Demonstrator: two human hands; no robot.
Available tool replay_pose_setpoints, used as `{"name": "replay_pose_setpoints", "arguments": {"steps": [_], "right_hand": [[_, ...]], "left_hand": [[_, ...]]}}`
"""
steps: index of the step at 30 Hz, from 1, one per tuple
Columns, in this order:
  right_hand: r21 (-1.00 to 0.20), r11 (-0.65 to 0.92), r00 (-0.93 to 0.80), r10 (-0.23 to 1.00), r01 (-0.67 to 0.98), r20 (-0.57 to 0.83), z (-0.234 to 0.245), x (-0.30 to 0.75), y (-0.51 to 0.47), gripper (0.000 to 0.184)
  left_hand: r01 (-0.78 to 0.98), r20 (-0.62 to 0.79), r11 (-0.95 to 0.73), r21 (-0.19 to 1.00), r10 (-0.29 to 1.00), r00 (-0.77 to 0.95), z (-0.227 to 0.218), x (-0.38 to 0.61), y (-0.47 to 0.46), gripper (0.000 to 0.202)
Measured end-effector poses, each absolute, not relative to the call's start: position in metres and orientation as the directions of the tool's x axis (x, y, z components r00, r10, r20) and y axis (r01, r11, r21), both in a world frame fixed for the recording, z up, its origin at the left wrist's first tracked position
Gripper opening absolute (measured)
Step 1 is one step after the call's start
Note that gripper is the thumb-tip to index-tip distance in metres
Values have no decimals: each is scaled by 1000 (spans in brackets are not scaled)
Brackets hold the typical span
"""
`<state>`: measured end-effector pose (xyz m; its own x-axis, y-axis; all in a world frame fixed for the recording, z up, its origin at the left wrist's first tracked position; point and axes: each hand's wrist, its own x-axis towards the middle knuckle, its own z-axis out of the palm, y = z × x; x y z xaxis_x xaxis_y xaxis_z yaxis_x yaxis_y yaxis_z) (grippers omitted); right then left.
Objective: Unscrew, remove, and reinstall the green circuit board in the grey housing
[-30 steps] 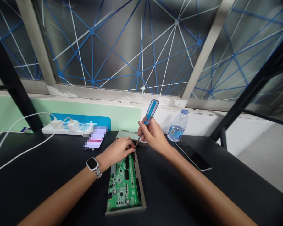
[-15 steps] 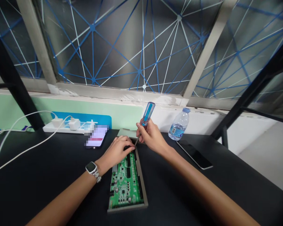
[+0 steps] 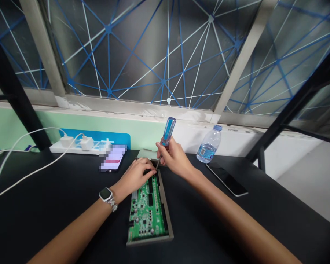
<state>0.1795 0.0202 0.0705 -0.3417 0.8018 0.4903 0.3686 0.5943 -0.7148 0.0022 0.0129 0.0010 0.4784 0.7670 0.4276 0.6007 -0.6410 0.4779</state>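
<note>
A screwdriver [image 3: 169,129] with a clear blue handle is gripped in my right hand [image 3: 178,157]. Its shaft slants down to the far end of a green circuit board [image 3: 143,216], which sits in a grey metal frame [image 3: 167,212]. My left hand [image 3: 136,175] lies over the far left part of the board, with thumb and fingertips drawn together at the screwdriver's tip. Whatever those fingertips pinch, if anything, is hidden. A grey-green flat piece [image 3: 147,154] shows behind the hands.
To the right stand a water bottle [image 3: 208,146] and a dark phone [image 3: 227,179] lying flat. On the left are a lit phone [image 3: 116,157], a white power strip [image 3: 57,147] with plugs, and a white cable [image 3: 38,169] across the black table [image 3: 71,209].
The screwdriver's handle has tipped slightly to the left and my right hand has shifted a little with it. My left hand stays at the board's far end.
</note>
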Motion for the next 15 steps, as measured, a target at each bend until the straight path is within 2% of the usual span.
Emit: {"name": "replay_pose_setpoints", "arguments": {"steps": [8, 15], "right_hand": [[-724, 584, -359, 807, 367, 469, 70, 178, 22, 20], [-735, 588, -383, 799, 338, 463, 70, 174, 24, 16]], "left_hand": [[610, 448, -633, 476, 772, 451, 0, 5, 11, 10], [463, 505, -572, 676, 819, 274, 2, 19, 7, 11]]}}
